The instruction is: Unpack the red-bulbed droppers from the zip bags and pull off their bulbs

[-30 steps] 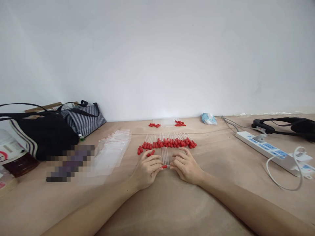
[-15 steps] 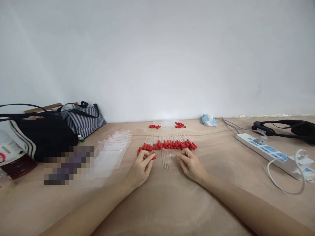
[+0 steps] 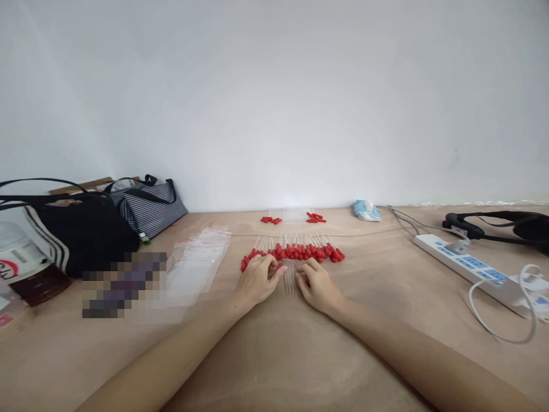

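A row of thin clear tubes [image 3: 290, 281] lies on the table between my two hands, pointing away from me. My left hand [image 3: 258, 279] is at its left, thumb and forefinger closed around a small red rubber bulb [image 3: 278, 266]. At the right edge of the row my right hand [image 3: 319, 287] has its fingers curled down against the tubes; what its fingertips pinch, if anything, is hidden. Just beyond my hands lies a wide row of droppers [image 3: 306, 252], clear stems with red bulbs facing me. Some of the nearest left bulbs are covered by my left hand.
Clear zip bags [image 3: 195, 272] lie fanned at the left, near a black bag [image 3: 94, 234] and a striped bag [image 3: 148, 209]. By the wall are more red-bulbed droppers [image 3: 316, 218] and a blue tissue pack [image 3: 366, 210]. A power strip [image 3: 467, 269] with cables is at the right.
The red bulb came away leftward in my left hand while my right hand held a clear tube. Both hands have since come back to the row, the right hand now over its edge.
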Motion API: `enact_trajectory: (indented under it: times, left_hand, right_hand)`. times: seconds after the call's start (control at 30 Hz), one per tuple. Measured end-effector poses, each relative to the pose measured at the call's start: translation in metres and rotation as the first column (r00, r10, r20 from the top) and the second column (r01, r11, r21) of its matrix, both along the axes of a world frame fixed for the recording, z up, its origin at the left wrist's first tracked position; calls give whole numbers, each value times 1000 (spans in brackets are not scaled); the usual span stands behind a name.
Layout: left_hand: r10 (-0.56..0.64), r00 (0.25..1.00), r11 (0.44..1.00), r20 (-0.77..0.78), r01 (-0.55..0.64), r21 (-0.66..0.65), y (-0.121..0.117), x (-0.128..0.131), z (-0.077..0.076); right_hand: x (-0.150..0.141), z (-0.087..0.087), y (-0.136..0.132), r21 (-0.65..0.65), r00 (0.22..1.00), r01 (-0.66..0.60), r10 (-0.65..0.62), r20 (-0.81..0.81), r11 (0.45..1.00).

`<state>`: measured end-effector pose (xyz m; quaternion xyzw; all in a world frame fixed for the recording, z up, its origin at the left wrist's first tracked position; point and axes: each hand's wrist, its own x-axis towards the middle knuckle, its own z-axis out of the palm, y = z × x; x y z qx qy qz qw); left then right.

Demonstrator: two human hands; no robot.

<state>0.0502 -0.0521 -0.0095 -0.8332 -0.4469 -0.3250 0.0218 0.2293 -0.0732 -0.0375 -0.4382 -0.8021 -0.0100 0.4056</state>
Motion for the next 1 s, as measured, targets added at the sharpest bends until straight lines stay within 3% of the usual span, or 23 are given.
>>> enact_trajectory:
  times: [0.23, 0.43, 0.63, 0.73, 0.83, 1.0]
  left_hand:
    - [179, 979, 981, -94, -171, 87, 20, 16, 17]
    - [175, 983, 982, -58, -169, 90, 34, 24, 10]
    - [199, 978, 974, 55, -204, 102, 20, 11, 14]
    - [126, 975, 989, 185, -137, 50, 1, -9, 15]
    - [0, 967, 999, 256, 10, -38, -16, -27, 12]
    - [-209, 949, 974, 234, 222, -34, -30, -29, 6]
  right_hand:
    - [0, 7, -7, -26, 999, -39, 39, 3, 999]
    - [4, 9, -5, -18, 998, 11, -12, -62, 1000]
    - [11, 7, -5, 3, 995, 8, -8, -96, 1000]
    - [17, 6, -6, 10, 994, 9, -8, -113, 1000]
    - [22, 10, -8, 64, 995, 9, -3, -99, 998]
    - [22, 15, -14, 137, 991, -81, 65, 115, 987]
